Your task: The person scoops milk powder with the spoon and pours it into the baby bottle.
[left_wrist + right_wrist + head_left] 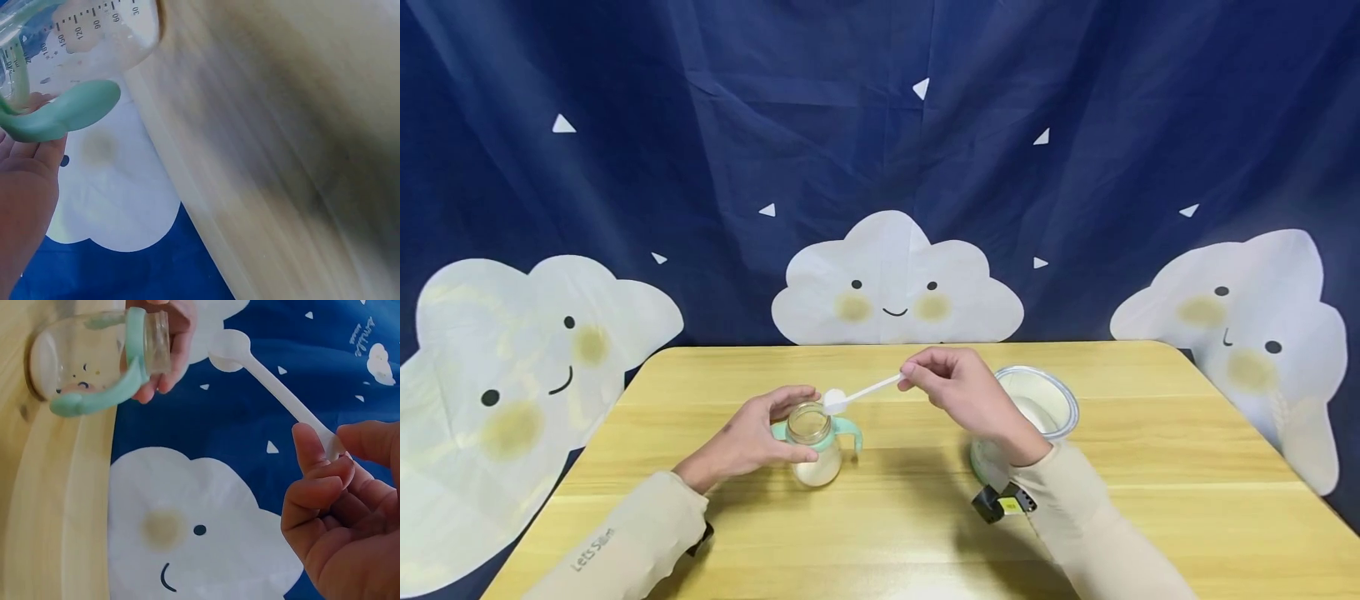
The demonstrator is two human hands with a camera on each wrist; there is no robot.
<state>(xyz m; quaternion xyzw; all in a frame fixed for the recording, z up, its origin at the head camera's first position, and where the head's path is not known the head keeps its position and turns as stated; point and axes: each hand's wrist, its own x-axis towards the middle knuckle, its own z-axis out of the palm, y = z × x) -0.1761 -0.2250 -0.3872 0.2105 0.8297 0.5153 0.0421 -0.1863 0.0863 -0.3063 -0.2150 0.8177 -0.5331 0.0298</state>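
Note:
A clear baby bottle (pixel 817 468) with mint-green handles stands uncapped on the table, pale contents low inside. My left hand (pixel 747 437) holds it near the neck, thumb in front and fingers behind. In the left wrist view, a green handle (pixel 81 112) and the printed volume scale show close up. My right hand (pixel 964 393) pinches the end of a white long-handled measuring scoop (pixel 874 388) between thumb and fingers. The scoop's bowl is just above the right side of the bottle's open mouth. In the right wrist view, the scoop (pixel 284 394) slants up from the fingertips.
An open tub (pixel 1070 408) with a silvery rim and pale inside stands at the right, partly hidden by my right wrist. The wooden table (pixel 1165 467) ends at a dark blue curtain (pixel 850 125) printed with smiling clouds.

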